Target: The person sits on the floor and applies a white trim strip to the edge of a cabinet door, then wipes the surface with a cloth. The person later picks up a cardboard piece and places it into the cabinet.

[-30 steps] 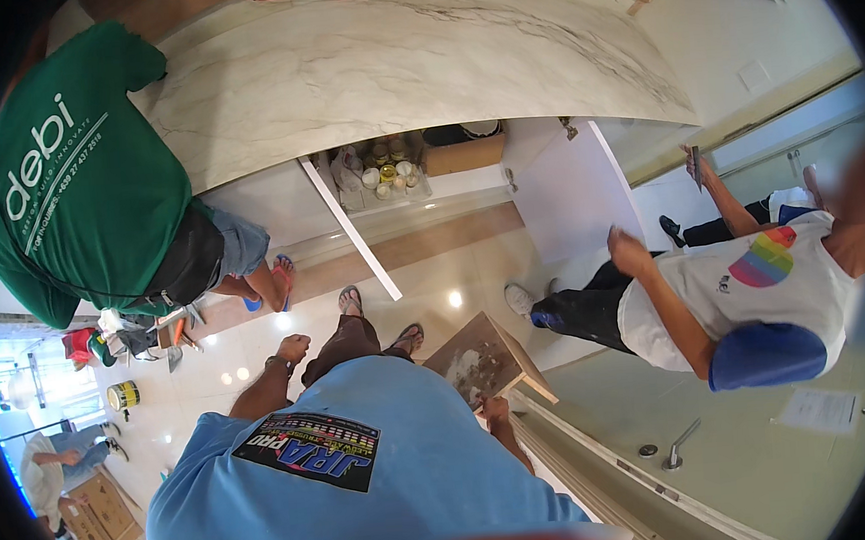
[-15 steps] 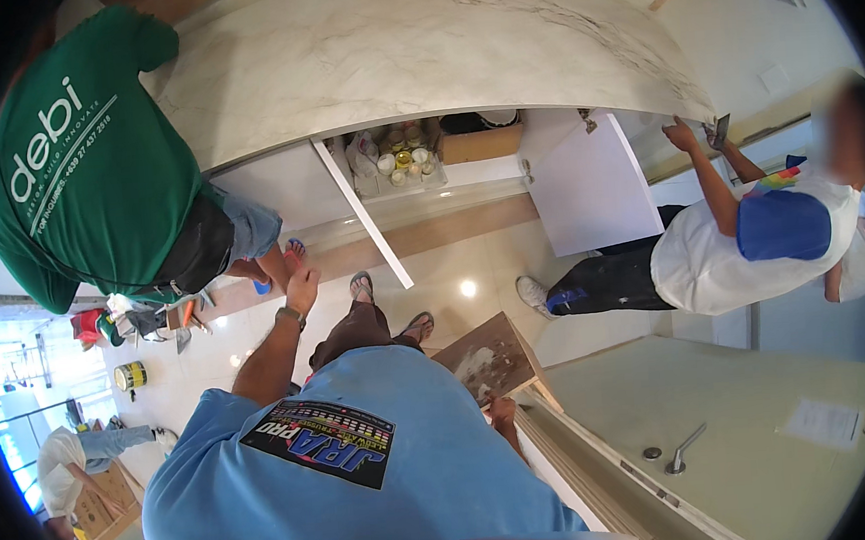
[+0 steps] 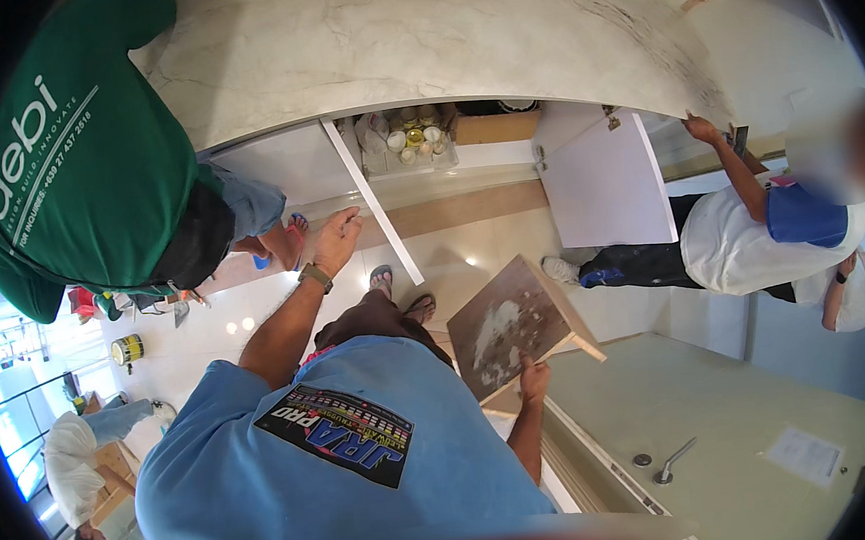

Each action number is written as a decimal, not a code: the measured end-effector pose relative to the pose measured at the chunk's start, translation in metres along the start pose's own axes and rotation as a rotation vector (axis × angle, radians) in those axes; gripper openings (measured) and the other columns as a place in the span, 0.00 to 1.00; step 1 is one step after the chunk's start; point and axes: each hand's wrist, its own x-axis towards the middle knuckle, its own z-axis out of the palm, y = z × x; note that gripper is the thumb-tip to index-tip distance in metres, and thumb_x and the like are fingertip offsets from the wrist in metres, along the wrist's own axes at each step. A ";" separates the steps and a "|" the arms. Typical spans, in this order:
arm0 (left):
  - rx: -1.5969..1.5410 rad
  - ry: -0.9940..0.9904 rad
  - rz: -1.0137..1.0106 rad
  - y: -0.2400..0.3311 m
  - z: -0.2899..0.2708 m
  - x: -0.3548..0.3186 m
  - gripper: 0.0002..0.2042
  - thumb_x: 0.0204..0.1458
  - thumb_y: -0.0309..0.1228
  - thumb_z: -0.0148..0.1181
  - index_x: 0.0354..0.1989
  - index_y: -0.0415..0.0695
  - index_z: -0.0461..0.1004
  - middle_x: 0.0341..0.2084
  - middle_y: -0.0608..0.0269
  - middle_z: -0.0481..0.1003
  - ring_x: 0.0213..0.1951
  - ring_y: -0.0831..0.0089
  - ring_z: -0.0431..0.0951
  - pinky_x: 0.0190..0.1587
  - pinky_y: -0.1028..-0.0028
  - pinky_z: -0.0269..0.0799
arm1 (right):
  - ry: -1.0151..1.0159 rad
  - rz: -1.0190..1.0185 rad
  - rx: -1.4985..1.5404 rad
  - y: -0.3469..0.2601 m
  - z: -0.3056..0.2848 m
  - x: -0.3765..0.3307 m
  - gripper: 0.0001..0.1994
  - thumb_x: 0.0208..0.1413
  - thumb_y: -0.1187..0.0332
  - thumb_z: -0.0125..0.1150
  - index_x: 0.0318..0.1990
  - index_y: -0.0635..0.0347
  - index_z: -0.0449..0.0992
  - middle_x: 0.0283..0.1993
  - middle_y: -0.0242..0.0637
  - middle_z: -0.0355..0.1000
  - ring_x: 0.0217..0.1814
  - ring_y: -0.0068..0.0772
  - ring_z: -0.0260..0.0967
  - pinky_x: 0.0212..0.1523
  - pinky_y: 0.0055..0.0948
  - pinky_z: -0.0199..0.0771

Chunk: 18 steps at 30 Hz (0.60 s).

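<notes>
My left hand [image 3: 338, 240], with a watch on the wrist, reaches out in front of me with its fingers extended and nothing in them. It is close to the edge of a white cabinet door [image 3: 373, 204] that stands open, and appears apart from it. At my right side, my right hand [image 3: 533, 375] grips the near edge of a low wooden stool [image 3: 497, 326]. The stool's brown top is smeared with white stains, and it hangs tilted beside my leg. A pale wooden edge sticks out at its right; its underside is hidden.
Jars and a plastic bag fill a clear bin [image 3: 410, 156] beside a cardboard box [image 3: 495, 128] in the cabinet under a marbled counter [image 3: 387, 52]. A person in green [image 3: 95, 183] stands left. Another person [image 3: 742, 248] works right, by a second open door [image 3: 607, 183]. A lever-handled door [image 3: 703, 402] is near right.
My left hand has moved forward and right, its fingers straightening. My right hand has raised the stool forward, showing more of its stained top. The view has shifted slightly.
</notes>
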 end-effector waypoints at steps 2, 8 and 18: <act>-0.035 -0.007 -0.089 0.000 0.001 0.004 0.17 0.55 0.39 0.56 0.48 0.41 0.73 0.45 0.53 0.75 0.44 0.64 0.76 0.43 0.72 0.72 | -0.006 0.003 -0.021 -0.018 0.004 0.004 0.17 0.49 0.63 0.63 0.26 0.73 0.73 0.26 0.41 0.72 0.29 0.33 0.67 0.35 0.35 0.69; -0.037 0.021 -0.110 0.000 -0.017 0.019 0.16 0.56 0.39 0.55 0.48 0.41 0.74 0.41 0.57 0.77 0.42 0.70 0.76 0.43 0.73 0.71 | 0.099 -0.169 0.152 -0.055 0.017 0.016 0.17 0.50 0.64 0.62 0.35 0.75 0.75 0.33 0.47 0.76 0.36 0.37 0.71 0.42 0.33 0.69; -0.098 -0.067 -0.102 0.002 0.000 0.011 0.16 0.57 0.39 0.55 0.46 0.40 0.74 0.36 0.60 0.77 0.36 0.75 0.75 0.42 0.75 0.70 | 0.157 -0.072 0.399 -0.072 0.026 0.023 0.16 0.50 0.66 0.60 0.37 0.76 0.75 0.36 0.44 0.76 0.37 0.34 0.69 0.43 0.32 0.68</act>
